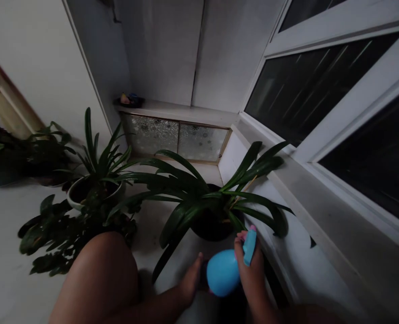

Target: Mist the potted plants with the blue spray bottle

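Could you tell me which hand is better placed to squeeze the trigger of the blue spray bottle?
Right hand: its fingers already wrap the trigger. The left hand only steadies the blue spray bottle.

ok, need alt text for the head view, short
Two bare hands hold a round light-blue plastic spray bottle low in a dim corner: the right hand grips its neck and trigger, the left hand touches its side. Just beyond stands a long-leaved dark green plant in a dark pot, with more potted plants to the left.
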A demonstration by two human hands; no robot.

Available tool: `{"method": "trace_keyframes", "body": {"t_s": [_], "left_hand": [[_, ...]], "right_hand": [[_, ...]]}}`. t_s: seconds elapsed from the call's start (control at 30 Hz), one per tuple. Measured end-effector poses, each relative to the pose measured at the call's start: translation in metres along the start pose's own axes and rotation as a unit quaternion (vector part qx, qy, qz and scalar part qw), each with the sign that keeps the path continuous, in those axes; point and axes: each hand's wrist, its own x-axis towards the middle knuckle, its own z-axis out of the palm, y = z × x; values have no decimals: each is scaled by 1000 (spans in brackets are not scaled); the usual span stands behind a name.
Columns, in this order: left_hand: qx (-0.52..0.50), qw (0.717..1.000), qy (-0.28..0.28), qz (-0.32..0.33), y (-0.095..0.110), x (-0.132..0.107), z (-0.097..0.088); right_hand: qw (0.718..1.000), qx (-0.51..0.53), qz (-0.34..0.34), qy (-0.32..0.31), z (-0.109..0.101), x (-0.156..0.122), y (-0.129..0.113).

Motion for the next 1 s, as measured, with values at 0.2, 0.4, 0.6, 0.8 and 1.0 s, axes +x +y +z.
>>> {"method": "trace_keyframes", "body": {"t_s": [0.2,0.4,0.6,0.8,1.0], "left_hand": [[11,995,-101,-13,-8,0,9],[18,995,-81,-48,-20,5,5],[100,994,-37,9,-7,-25,11],[94,994,-48,-22,-16,-36,13],[51,992,-75,-84,-32,-33,12]], "right_hand": [[998,-38,-48,23,-8,18,-13],[998,-34,40,21,-5,18,3],[985,28,168,-6,-5,23,32],[987,16,150,-56,-5,19,40],[992,9,107,-64,-1,9,42]]}}
